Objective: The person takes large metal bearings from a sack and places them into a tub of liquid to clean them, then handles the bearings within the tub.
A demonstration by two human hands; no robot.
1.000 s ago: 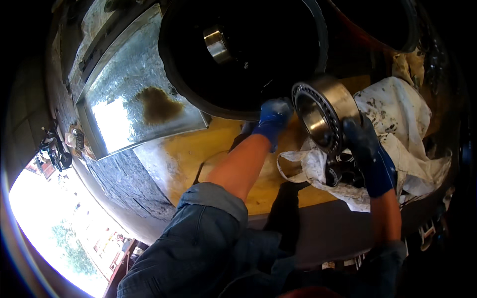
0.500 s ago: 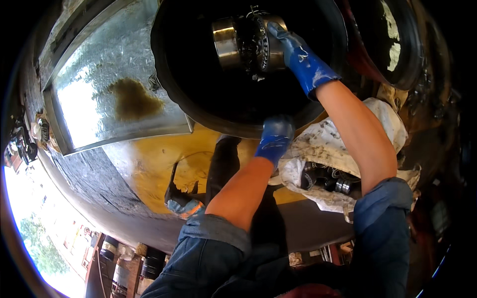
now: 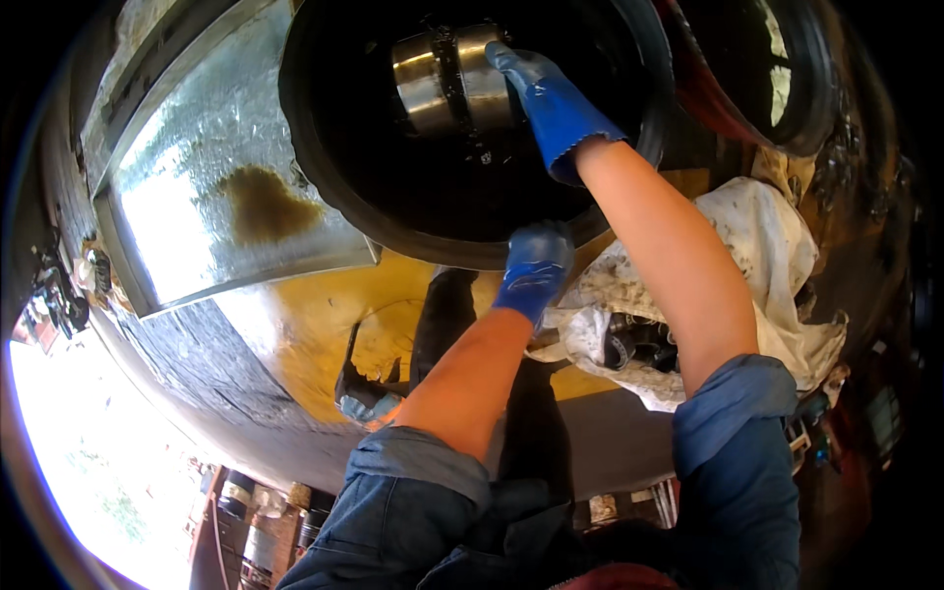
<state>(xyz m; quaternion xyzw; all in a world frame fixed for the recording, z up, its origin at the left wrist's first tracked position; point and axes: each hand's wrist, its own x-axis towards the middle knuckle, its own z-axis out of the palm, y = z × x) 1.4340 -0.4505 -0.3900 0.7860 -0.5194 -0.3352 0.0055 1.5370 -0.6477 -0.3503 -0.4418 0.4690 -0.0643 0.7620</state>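
Past a stained white sack [image 3: 762, 241] of dark ring-shaped parts [image 3: 624, 346] at right, clutching the near rim of a round black tub [image 3: 393, 233] with the left hand [image 3: 538, 258], its fingers curled closed over the edge. Reaching farther, into the tub, with the right hand [image 3: 551, 98], and touching with its fingers the right side of a steel bearing [image 3: 485, 84], impossible in the shadow to tell whether gripped, close beside a second steel bearing [image 3: 418, 87] on the left.

Blue gloves [image 3: 539, 262], silvery bearings [image 3: 421, 90], blk tub [image 3: 418, 244], silver tray [image 3: 236, 143] L w/ brown stain [image 3: 264, 205], white bag [image 3: 762, 231] R w/ dk specks
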